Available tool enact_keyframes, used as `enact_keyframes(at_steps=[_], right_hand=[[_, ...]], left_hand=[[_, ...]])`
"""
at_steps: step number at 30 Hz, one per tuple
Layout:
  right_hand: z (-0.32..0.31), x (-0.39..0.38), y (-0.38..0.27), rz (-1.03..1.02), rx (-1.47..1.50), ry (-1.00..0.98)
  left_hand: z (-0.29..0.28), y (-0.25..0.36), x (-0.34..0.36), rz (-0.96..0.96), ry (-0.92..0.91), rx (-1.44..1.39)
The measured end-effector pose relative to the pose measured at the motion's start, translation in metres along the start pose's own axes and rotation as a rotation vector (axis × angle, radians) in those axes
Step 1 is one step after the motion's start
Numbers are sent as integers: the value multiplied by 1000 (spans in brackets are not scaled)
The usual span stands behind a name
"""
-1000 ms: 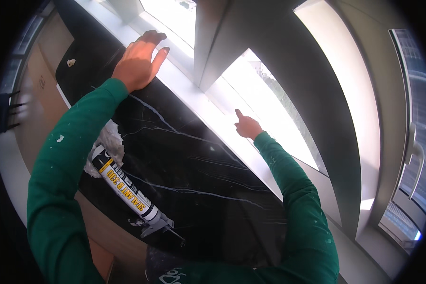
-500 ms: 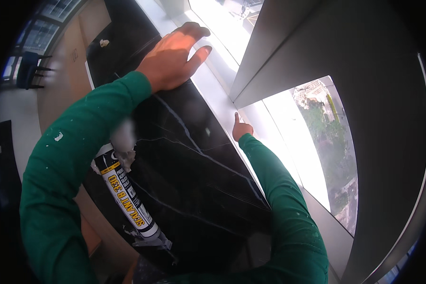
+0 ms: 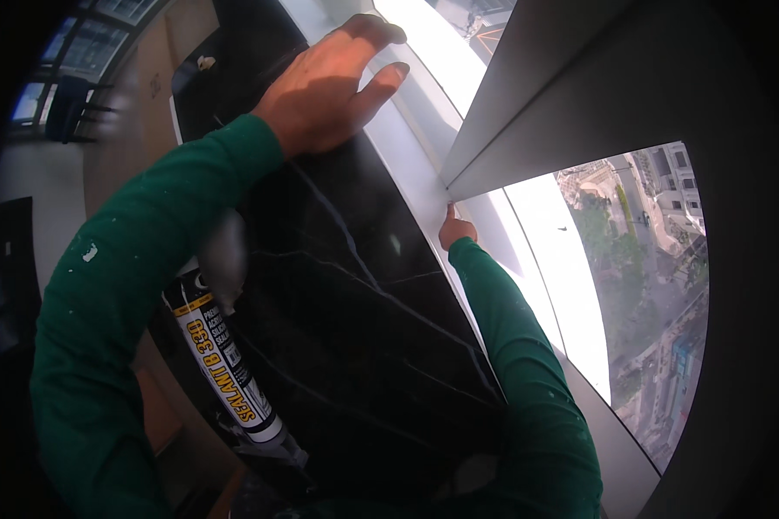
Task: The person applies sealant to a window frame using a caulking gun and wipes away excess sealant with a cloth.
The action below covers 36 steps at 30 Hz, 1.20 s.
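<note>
My left hand is open over the edge between the black marble-patterned countertop and the white window sill. Its fingers reach forward, thumb apart, with nothing held. Farther right, my right hand stretches its index finger to the white sill, where the foot of a grey window post meets it. The other fingers are curled and partly hidden; nothing shows in them. A white and black sealant cartridge with yellow lettering lies on the counter's near left, below my left forearm. A blurred greyish lump sits beside its upper end.
Bright window glass beyond the sill shows trees and streets far below. A small pale scrap lies on the counter's far end. A dark chair stands at the far left, beside brown boarding.
My right index finger has moved slightly along the sill toward the foot of the post. My left hand stays outstretched above the edge. The whole view has shifted a little.
</note>
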State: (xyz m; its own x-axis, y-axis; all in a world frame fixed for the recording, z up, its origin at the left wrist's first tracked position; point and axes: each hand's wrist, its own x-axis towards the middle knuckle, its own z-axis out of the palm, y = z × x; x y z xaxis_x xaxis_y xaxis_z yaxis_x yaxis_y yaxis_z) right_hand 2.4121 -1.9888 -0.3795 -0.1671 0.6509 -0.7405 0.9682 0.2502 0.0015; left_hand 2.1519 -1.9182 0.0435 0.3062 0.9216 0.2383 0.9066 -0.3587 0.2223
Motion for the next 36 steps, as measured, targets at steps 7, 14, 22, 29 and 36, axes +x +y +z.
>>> enact_keyframes(at_steps=[7,14,22,29,36], right_hand=[[-15,-13,-18,-13,10,-108],[5,-5,-2,40,-5,-82],[5,-9,-13,87,113,-105],[19,0,-5,112,38,-134],[20,-9,-2,139,60,-191]], left_hand=[[-3,-3,-4,21,7,12],[-4,5,2,30,3,-37],[-27,20,10,95,-156,-9],[-26,22,14,127,-130,3],[-28,25,17,143,-115,28]])
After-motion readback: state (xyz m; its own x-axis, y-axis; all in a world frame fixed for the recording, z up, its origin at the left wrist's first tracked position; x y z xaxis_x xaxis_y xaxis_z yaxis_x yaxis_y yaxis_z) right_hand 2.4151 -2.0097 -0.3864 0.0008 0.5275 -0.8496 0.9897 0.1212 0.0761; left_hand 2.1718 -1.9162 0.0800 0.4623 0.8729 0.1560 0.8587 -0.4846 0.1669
